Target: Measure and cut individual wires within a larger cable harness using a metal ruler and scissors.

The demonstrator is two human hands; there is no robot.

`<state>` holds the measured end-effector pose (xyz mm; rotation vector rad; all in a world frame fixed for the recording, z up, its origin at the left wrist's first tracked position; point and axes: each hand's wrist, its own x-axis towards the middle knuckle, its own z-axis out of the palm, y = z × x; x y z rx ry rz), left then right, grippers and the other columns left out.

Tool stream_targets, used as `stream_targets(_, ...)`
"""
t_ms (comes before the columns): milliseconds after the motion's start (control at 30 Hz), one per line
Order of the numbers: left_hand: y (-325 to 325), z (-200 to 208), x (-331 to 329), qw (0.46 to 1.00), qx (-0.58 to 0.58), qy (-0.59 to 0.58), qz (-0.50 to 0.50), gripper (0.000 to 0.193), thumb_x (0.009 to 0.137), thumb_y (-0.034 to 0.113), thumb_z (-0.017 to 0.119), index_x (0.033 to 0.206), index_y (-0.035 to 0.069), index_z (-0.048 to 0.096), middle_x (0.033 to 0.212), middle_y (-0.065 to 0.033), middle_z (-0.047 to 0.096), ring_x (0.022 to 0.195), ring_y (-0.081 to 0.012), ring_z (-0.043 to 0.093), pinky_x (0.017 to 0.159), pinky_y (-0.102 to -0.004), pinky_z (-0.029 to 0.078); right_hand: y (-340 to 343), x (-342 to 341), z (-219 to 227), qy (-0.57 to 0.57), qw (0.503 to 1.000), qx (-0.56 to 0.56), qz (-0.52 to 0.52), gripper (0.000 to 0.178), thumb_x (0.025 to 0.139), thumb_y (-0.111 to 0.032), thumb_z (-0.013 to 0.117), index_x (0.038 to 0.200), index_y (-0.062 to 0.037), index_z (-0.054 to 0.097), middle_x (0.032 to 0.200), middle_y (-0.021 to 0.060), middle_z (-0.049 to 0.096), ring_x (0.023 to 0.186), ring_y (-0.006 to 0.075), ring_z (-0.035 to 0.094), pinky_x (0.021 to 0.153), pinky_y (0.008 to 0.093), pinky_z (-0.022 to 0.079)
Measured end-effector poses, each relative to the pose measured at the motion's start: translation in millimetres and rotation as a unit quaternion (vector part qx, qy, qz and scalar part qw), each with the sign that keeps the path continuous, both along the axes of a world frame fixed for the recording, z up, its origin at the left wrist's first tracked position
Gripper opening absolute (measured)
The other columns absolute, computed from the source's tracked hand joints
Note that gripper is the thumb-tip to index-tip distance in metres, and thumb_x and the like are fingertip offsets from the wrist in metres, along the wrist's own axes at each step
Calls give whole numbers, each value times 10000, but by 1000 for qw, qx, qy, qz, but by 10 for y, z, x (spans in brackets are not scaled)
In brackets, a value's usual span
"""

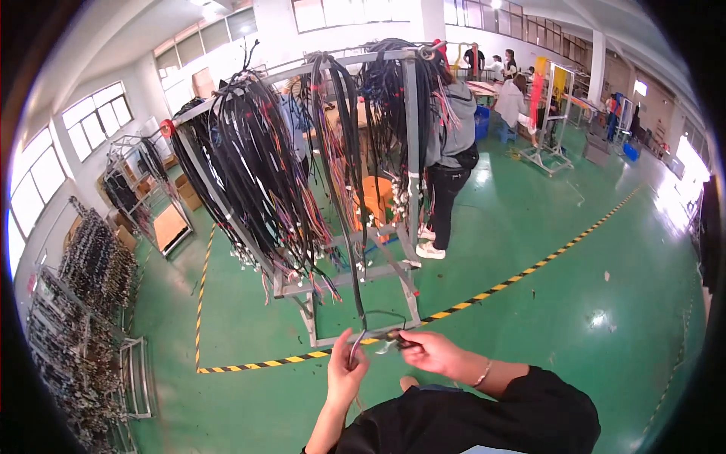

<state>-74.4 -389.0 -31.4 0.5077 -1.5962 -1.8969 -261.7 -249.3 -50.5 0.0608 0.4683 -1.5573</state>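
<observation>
A black cable (358, 291) hangs from the metal rack (412, 121) down to my left hand (348, 374), whose fingers are closed around its lower end. To the right of it, my right hand (435, 354) is pinched on a small dark piece with a pale, shiny bit (386, 346) beside it. Its exact kind is too small to make out. Both hands are close together, low in front of the rack. Thick bundles of black cables (257, 144) with coloured wires and white connectors drape over the rack's top bar.
A person in grey (452, 125) stands at the rack's right side. Yellow-black floor tape (484, 293) runs past its base. More cable-laden racks (87, 265) stand at the left. An orange stool (376, 197) shows behind the cables. Farther right are people, tables and a wheeled frame (550, 140).
</observation>
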Motion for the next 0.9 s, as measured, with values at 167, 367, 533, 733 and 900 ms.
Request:
stream_targets(167, -332, -369, -35, 982, 130, -96, 102, 378, 896, 55, 596, 1265, -7, 542, 741, -6, 560, 596, -55, 463, 523, -190, 349, 60, -1003, 858, 447, 891, 30, -73, 217, 957, -214, 610, 1025, -16, 668, 690, -53, 458, 532, 27, 377, 451, 201, 307)
stream_targets(367, -581, -1065, -14, 947, 211, -212, 118, 181, 944, 126, 587, 1026, -30, 630, 679, -61, 616, 498, -67, 441, 447, -224, 315, -524, -2800, 3063, 646, 666, -81, -363, 191, 940, -103, 609, 1092, 7, 644, 767, -49, 545, 574, 19, 425, 489, 190, 319)
stream_targets(533, -576, -1313, -50, 931, 294, -212, 30, 172, 939, 100, 581, 972, -64, 616, 755, -136, 658, 603, -178, 607, 529, -277, 481, -1067, -3694, 3910, 664, 615, -133, -403, 205, 915, -122, 667, 1032, 44, 643, 761, -21, 537, 560, 32, 386, 475, 184, 273)
stream_targets(733, -481, -1313, -106, 931, 290, -218, 37, 134, 920, 74, 575, 967, -48, 605, 773, -153, 671, 569, -150, 573, 507, -254, 456, -1388, -4182, 3820, 562, 707, -153, -402, 158, 881, -105, 709, 966, 19, 658, 762, -14, 545, 555, 41, 383, 458, 198, 272)
stream_targets(900, -456, -1187, -143, 928, 268, -257, 8, 215, 944, 178, 614, 1025, -18, 655, 659, -63, 599, 481, -82, 424, 429, -219, 289, -1500, -4197, 3692, 558, 715, -134, -399, 131, 875, -140, 724, 892, -43, 637, 776, -12, 580, 573, 57, 462, 473, 193, 344)
